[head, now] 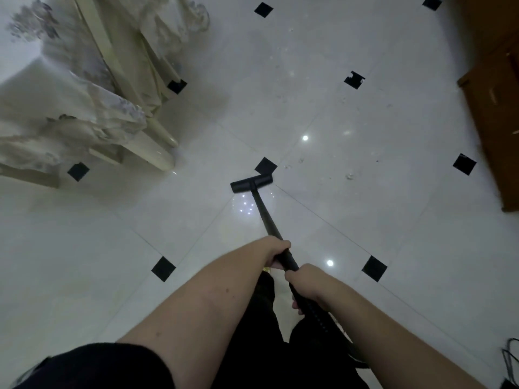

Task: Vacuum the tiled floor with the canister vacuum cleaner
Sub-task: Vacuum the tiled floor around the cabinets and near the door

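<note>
A black vacuum wand (265, 217) runs from my hands down to a flat black floor head (251, 183), which lies on the glossy white tiled floor (351, 220) beside a small black inset tile. My left hand (276, 252) grips the wand higher up its tube. My right hand (304, 282) grips it just behind, where the ribbed hose (320, 318) begins. Small pale crumbs and debris (349, 176) are scattered on the tiles right of and beyond the head. The canister itself is out of sight.
A cream table leg (157, 153) and draped patterned cloth (84, 119) stand at the left, close to the floor head. Brown wooden furniture (494, 108) lines the right edge. Dark cables (509, 360) lie at the lower right. My dark trouser legs fill the bottom centre.
</note>
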`<state>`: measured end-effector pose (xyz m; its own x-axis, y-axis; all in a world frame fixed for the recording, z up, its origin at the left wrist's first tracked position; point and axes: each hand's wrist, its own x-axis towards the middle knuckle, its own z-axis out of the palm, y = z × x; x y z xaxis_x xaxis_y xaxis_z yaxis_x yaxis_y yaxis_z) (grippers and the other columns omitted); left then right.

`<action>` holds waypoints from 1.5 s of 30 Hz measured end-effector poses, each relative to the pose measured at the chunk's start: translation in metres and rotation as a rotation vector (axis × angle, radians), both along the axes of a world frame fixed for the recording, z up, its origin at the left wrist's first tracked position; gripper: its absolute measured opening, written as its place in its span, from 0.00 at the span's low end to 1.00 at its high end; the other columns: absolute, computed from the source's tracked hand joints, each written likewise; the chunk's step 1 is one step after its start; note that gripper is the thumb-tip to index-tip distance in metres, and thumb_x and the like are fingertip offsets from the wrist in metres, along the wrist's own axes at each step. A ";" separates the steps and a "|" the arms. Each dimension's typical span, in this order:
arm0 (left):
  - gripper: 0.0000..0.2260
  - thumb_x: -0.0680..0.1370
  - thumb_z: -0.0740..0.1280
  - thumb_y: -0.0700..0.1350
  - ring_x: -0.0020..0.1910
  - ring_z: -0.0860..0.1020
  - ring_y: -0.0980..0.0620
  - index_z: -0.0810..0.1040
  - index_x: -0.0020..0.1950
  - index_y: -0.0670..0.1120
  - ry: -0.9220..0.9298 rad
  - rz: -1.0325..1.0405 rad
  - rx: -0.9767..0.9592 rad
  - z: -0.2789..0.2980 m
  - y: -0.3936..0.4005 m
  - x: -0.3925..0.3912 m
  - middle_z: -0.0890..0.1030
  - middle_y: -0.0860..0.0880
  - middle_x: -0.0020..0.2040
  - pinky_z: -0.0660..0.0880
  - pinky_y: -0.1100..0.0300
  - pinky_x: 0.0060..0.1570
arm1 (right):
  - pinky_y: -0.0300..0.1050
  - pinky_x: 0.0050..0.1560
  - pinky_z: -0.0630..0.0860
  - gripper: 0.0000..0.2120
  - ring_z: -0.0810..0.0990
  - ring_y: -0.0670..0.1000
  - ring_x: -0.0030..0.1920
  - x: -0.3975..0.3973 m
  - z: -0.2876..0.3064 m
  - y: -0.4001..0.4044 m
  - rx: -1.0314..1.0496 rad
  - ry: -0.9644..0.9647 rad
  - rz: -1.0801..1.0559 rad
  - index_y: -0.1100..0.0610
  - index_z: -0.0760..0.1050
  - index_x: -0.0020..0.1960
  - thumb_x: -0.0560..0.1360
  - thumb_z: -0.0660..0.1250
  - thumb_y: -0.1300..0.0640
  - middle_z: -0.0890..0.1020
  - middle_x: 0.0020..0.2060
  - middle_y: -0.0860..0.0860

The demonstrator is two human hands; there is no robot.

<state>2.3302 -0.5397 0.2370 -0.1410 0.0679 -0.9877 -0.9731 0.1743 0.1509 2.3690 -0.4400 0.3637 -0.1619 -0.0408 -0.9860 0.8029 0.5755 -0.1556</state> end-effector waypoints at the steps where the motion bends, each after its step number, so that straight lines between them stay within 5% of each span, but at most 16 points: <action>1: 0.06 0.80 0.61 0.42 0.35 0.77 0.50 0.69 0.47 0.40 0.005 0.007 0.001 -0.001 -0.007 -0.009 0.76 0.44 0.39 0.80 0.54 0.39 | 0.53 0.39 0.78 0.09 0.78 0.60 0.35 -0.009 0.000 -0.007 -0.001 -0.003 -0.004 0.64 0.68 0.45 0.78 0.57 0.57 0.76 0.32 0.62; 3: 0.06 0.80 0.60 0.41 0.35 0.77 0.50 0.69 0.50 0.39 0.002 0.014 0.005 -0.001 -0.016 -0.021 0.75 0.44 0.39 0.79 0.53 0.43 | 0.49 0.36 0.77 0.10 0.77 0.58 0.32 -0.023 0.002 -0.016 -0.002 -0.012 -0.013 0.63 0.68 0.43 0.79 0.58 0.57 0.75 0.32 0.61; 9: 0.06 0.81 0.58 0.42 0.34 0.77 0.50 0.69 0.48 0.40 -0.076 -0.006 0.066 0.007 -0.017 -0.023 0.76 0.45 0.39 0.76 0.60 0.20 | 0.46 0.33 0.77 0.13 0.78 0.57 0.30 -0.032 0.020 -0.013 -0.001 -0.033 0.059 0.66 0.70 0.50 0.79 0.58 0.54 0.77 0.32 0.61; 25: 0.10 0.81 0.59 0.42 0.34 0.75 0.51 0.67 0.41 0.41 -0.058 0.149 0.065 0.014 -0.076 -0.062 0.74 0.46 0.38 0.76 0.61 0.24 | 0.49 0.34 0.78 0.08 0.78 0.58 0.31 -0.068 0.004 -0.075 0.016 0.033 0.109 0.63 0.68 0.46 0.79 0.57 0.58 0.76 0.32 0.60; 38: 0.06 0.79 0.59 0.41 0.35 0.79 0.48 0.70 0.52 0.38 -0.075 -0.151 0.030 0.011 0.024 -0.005 0.77 0.43 0.39 0.78 0.59 0.23 | 0.44 0.33 0.77 0.13 0.77 0.55 0.24 -0.004 0.023 0.026 0.012 -0.036 0.028 0.64 0.71 0.46 0.80 0.55 0.54 0.79 0.27 0.58; 45: 0.06 0.79 0.60 0.40 0.34 0.79 0.48 0.72 0.48 0.38 -0.035 -0.375 0.024 0.032 0.105 0.045 0.78 0.43 0.39 0.77 0.60 0.23 | 0.44 0.33 0.77 0.14 0.77 0.54 0.26 0.071 0.037 0.097 -0.045 -0.028 -0.261 0.65 0.71 0.52 0.81 0.55 0.54 0.79 0.28 0.57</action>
<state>2.3752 -0.4346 0.2692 -0.0684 0.1315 -0.9889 -0.8467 0.5166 0.1273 2.4401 -0.3435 0.4003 -0.1457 -0.0453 -0.9883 0.9276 0.3412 -0.1524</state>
